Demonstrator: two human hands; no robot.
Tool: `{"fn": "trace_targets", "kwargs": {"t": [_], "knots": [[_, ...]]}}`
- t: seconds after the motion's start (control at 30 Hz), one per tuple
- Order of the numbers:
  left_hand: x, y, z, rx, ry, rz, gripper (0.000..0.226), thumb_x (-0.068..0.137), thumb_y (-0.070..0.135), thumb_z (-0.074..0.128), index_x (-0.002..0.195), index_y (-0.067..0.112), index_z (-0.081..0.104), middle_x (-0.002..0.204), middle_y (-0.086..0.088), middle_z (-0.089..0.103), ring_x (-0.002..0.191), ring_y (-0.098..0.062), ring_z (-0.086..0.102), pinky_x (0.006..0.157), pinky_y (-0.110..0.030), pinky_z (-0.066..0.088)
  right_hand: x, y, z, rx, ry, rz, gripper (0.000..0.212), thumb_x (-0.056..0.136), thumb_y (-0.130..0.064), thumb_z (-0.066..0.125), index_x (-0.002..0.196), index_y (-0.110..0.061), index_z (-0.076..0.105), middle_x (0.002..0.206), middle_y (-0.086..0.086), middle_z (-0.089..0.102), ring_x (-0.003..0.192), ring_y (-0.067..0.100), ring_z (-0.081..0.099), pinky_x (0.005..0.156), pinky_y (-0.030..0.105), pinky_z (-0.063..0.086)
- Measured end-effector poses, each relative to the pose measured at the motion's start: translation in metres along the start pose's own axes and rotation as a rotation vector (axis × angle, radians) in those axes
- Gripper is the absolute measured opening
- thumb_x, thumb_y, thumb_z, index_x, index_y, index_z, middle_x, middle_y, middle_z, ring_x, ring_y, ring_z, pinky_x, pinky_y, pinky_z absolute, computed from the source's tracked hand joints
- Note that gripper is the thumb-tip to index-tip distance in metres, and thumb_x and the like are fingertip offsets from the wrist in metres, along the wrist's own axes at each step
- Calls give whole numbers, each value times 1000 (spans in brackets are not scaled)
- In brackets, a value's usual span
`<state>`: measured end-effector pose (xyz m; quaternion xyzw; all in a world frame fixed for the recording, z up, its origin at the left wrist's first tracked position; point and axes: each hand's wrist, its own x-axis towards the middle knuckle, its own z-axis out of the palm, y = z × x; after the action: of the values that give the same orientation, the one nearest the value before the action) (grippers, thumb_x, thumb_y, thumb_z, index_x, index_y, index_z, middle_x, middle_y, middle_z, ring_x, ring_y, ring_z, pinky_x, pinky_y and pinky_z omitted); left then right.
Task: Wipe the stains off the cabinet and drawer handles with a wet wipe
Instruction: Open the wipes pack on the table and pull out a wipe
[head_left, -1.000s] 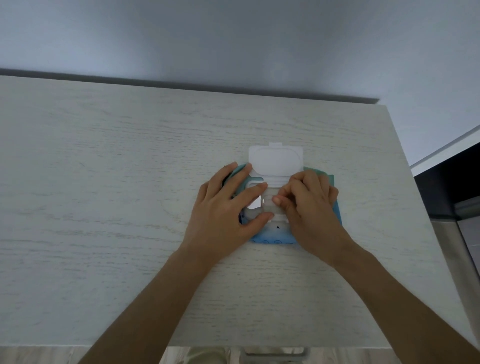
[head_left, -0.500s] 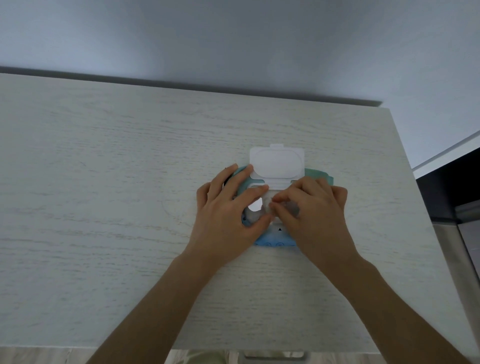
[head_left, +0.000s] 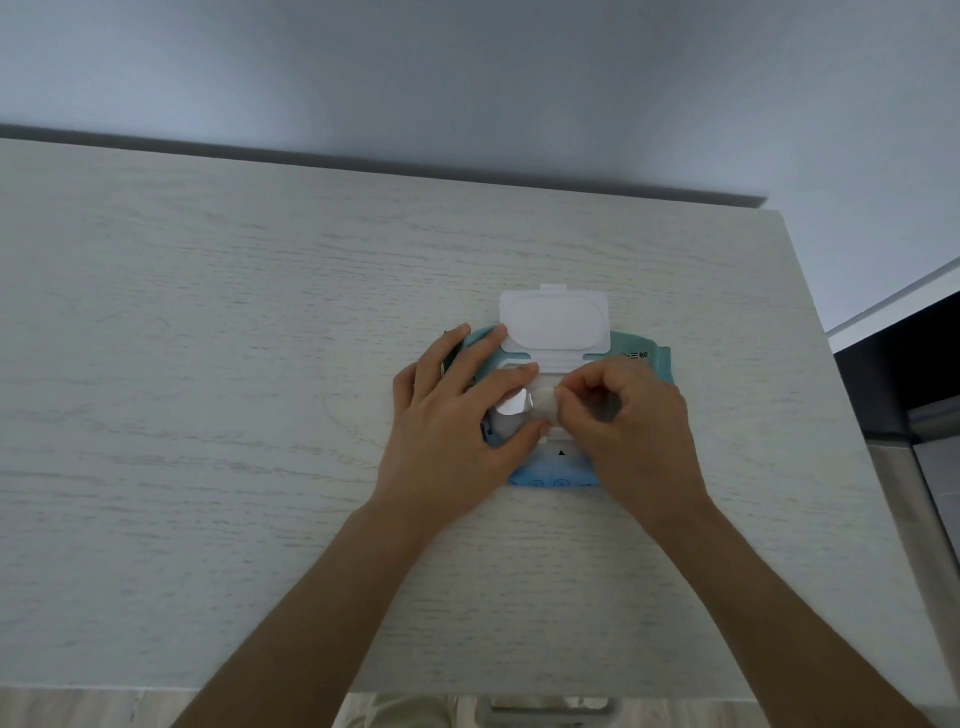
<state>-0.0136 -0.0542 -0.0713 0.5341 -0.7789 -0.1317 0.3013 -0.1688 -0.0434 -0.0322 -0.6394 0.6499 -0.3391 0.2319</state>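
A blue-green pack of wet wipes (head_left: 647, 358) lies flat on the white cabinet top (head_left: 234, 364), its white flip lid (head_left: 555, 319) folded back and open. My left hand (head_left: 457, 421) rests on the pack's left half with straight fingers, holding it down beside the opening. My right hand (head_left: 623, 421) has its thumb and fingers pinching a small white tuft of wet wipe (head_left: 545, 402) at the opening. A metal handle (head_left: 550, 706) shows just below the cabinet's front edge.
A pale wall rises behind the cabinet top. The top's right edge (head_left: 841, 415) drops off to dark furniture and floor. The wood-grain surface stretches to the left of the pack.
My right hand's fingers have curled and lifted a tuft of wipe out of the opening. The left hand has stayed on the pack.
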Motion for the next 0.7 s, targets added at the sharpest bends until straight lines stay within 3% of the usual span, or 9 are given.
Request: {"fn": "trace_targets", "kwargs": {"t": [0.1,0.2,0.3,0.4,0.5,0.6,0.7], "knots": [[0,0,1,-15,0,4,49,78,54,54,113,23,69,138,-2,51,133,-27,37,101,-45,32,1,1,-2,-83,-44,-41,13,82,-17,68,78,-24,58,77,-18,53,81,4,49,90,34,35],[0,0,0,-16,0,1,49,78,54,53,113,24,69,138,-1,51,133,-27,37,101,-43,31,1,2,-1,-212,-79,-96,9,83,-20,69,78,-20,61,80,-11,55,84,8,47,82,23,25],[1,1,-1,0,-7,-10,50,78,55,52,114,24,69,138,0,51,133,-26,38,100,-44,32,-1,0,-3,-90,-12,-40,14,82,-14,68,75,-20,59,72,-12,55,73,1,50,75,16,37],[1,1,-1,10,-29,-15,50,77,56,52,112,23,69,139,0,51,133,-27,37,101,-45,32,2,1,-11,60,60,92,24,84,-16,65,73,-32,51,74,-18,54,70,-11,51,63,3,41],[1,1,-1,10,-28,-8,50,77,54,52,109,21,70,138,-1,52,132,-28,38,100,-45,31,2,0,-16,-71,13,-47,19,86,-15,61,87,-30,50,86,-15,53,76,-6,49,62,5,40],[1,1,-1,-5,-21,-11,49,77,54,53,108,20,70,137,-2,52,132,-29,38,101,-44,29,-1,-1,-16,-237,21,-328,21,90,-16,57,110,-14,63,106,3,59,83,9,56,65,16,48],[1,1,-1,-16,-27,-21,51,77,54,51,111,21,69,139,-2,51,133,-28,36,102,-44,28,-5,1,-10,-286,-5,-385,29,89,-30,55,98,-7,70,101,9,63,82,18,60,62,25,52]]}}
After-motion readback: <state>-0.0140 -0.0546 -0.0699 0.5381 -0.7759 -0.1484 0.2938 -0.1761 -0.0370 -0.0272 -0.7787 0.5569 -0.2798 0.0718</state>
